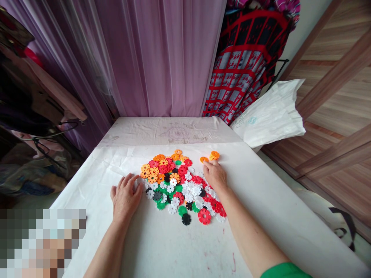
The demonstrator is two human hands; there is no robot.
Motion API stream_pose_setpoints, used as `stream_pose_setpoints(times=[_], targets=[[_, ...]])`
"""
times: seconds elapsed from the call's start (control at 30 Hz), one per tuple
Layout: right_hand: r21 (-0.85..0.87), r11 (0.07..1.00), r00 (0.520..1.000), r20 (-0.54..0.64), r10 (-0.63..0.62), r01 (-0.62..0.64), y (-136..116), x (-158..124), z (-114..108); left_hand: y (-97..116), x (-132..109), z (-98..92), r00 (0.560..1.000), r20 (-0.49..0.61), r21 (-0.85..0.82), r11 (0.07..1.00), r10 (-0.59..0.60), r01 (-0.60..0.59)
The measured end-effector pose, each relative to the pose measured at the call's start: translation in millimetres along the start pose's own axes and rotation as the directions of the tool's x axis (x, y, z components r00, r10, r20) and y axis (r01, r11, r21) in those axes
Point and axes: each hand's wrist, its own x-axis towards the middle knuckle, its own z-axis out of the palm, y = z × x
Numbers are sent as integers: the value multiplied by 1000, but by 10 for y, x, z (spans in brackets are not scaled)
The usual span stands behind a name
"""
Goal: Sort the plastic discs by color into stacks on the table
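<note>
Your left hand (125, 197) lies open by the disc pile (176, 185) | right hand (215, 175), open too, touches a loose orange disc (204, 159) | pulling oranges aside, likely | next: pinch gently

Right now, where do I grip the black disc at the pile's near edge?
Pinch the black disc across its notched rim, coming from above on the near side: it lies flat with bare tablecloth in front, while a green disc crowds its far edge.
</note>
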Motion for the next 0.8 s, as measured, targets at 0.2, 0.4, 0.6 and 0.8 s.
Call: stream_pose_setpoints(times=[0.2, 0.4, 0.6, 0.8], targets=[[20, 1000, 1000, -8, 3, -2, 9, -10, 4, 16, -5, -21, 1000, 13, -2, 1000, -3, 3], [70, 997, 1000, 1, -24, 24, 52, -34, 14, 10, -9, -13, 1000, -4, -1, 1000, 3, -3], [18, 996, 995, 35, -90, 89, 34, 1, -1, 1, -12, 0, 1000, -17, -6, 1000, 9, -9], [-16, 995, 993, 73, -94, 95, -3, 33, -37, 15, -11, -16, 1000, -1, 0, 1000, 9, -9]])
